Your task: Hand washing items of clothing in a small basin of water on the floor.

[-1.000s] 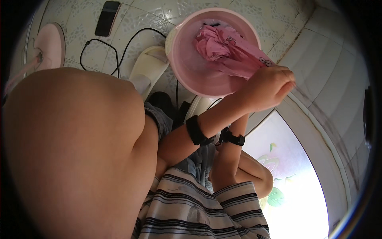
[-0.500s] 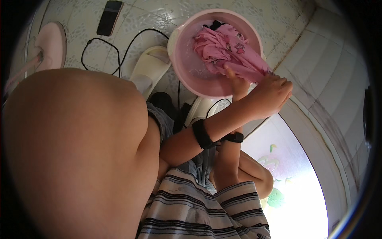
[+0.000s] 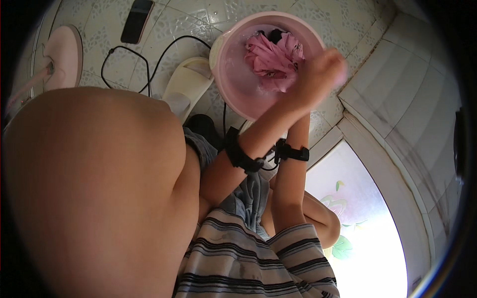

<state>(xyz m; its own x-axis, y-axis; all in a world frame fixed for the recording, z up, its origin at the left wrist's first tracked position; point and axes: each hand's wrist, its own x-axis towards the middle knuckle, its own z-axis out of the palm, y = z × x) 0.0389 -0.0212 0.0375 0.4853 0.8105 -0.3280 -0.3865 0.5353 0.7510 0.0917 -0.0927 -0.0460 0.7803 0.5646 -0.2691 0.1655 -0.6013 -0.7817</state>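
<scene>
Left hand (image 3: pixel 320 77) has been moved forward over the right rim of the basin (image 3: pixel 224 79); curled, but motion-blurred, grip can't be told. Right hand is hidden behind it. Pink cloth (image 3: pixel 268 57) is bunched inside, presumably so drips are caught.

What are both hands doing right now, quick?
Left hand: blurred, fingers curled closed; can't tell whether it grips the pink cloth.
Right hand: hidden behind the left one, so can't tell.
</scene>
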